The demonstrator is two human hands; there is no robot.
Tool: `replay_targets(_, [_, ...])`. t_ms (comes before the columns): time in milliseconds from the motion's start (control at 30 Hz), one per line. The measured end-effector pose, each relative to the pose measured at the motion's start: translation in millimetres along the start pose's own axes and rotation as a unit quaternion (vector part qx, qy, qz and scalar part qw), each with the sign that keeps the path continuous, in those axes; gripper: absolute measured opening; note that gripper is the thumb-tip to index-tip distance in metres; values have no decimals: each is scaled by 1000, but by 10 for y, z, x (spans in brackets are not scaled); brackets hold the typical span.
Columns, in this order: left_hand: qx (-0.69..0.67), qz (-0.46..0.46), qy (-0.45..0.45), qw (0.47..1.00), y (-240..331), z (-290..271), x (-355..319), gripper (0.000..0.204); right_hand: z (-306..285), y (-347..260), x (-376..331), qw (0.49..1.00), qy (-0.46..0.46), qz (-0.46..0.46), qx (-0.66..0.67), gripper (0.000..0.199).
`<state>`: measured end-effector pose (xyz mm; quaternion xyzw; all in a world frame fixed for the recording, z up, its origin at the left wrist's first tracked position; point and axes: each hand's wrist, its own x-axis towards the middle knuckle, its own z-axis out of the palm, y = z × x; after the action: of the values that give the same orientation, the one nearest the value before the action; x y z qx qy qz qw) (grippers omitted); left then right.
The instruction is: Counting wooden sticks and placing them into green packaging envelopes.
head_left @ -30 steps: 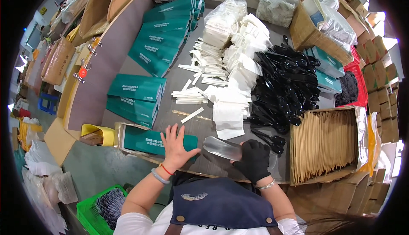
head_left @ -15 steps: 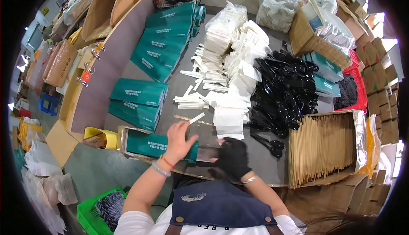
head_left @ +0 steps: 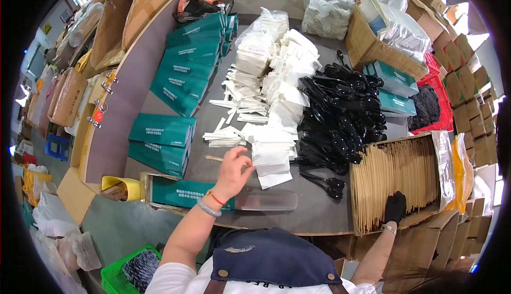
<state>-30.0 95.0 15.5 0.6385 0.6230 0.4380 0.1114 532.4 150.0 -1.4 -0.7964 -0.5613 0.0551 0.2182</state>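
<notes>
Left hand: the bare left hand reaches out over the grey table, fingers curled and drawn together at the near edge of the white paper packets; I cannot tell whether a packet is already pinched.
Right hand: the black-gloved right hand lies fingers-down among the wooden sticks in the cardboard box to the right; whether it has closed on any is hidden.
Clear sleeve: a long see-through plastic sleeve lies flat on the table just below the left hand, beside the green box at the table's front edge.
Packets, handling: thin, light, limp paper, stacked loose and likely to slide off one another; best taken one at a time by a short edge.
Sticks, handling: light and stiff, packed close side by side; probably easiest lifted by an end.
Sleeve, handling: flimsy and slick, so its open mouth looks like the place to grip.
Nearby: a heap of black plastic cutlery sits between packets and box.
</notes>
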Motion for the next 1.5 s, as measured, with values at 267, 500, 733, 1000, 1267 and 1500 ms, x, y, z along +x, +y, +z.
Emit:
replay_targets(267, [-28,-95,-71,993,127,133,-15,14,-104,-451,-14,991,-30,42,-123,9])
replay_targets(500, [-108,-254,-240,931,328,-265,-402,11,193,-534,-204,984,93,36,145,29])
replay_targets(733, [85,52,-143,985,320,-84,-638,12,636,-2187,-798,946,-172,-262,85,19])
replay_targets(1000, [166,102,-220,956,319,-250,-909,19,616,-2359,-756,921,-180,-346,-13,20])
replay_targets(1267, [206,120,-241,941,333,-321,-980,33,987,-2960,-1644,833,-381,-390,88,17])
replay_targets(1500, [149,35,-217,964,182,-602,-969,60,598,-2755,-1501,844,-334,-411,82,35])
